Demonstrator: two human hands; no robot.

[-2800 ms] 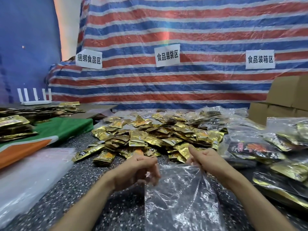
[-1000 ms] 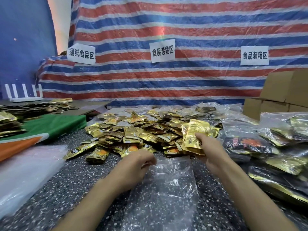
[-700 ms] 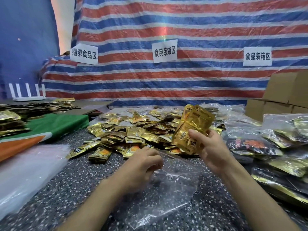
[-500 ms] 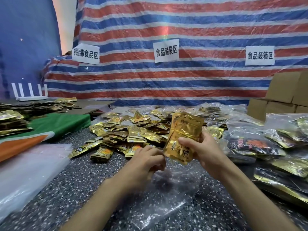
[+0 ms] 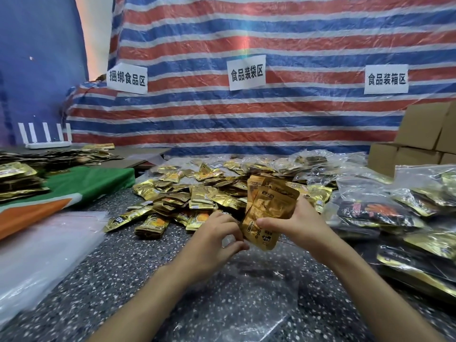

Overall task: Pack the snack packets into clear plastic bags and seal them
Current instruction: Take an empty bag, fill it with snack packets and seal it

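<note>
Lowered to the mouth of the clear plastic bag [image 5: 246,292], which the left hand [image 5: 214,235] pinched, the gold snack packets [image 5: 269,208] stayed gripped in the right hand [image 5: 301,223]; insertion likely came next.

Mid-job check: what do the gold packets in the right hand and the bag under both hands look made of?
The gold packets look like metallised foil film: glossy, creased, catching light. The bag seems thin clear plastic: wrinkled, shiny, with the speckled table showing through.

Speckled tabletop [image 5: 123,267] open near left, packet pile [image 5: 197,198] ahead, filled bags [image 5: 394,218] crowding right, plastic sheets [image 5: 37,255] far left
</note>
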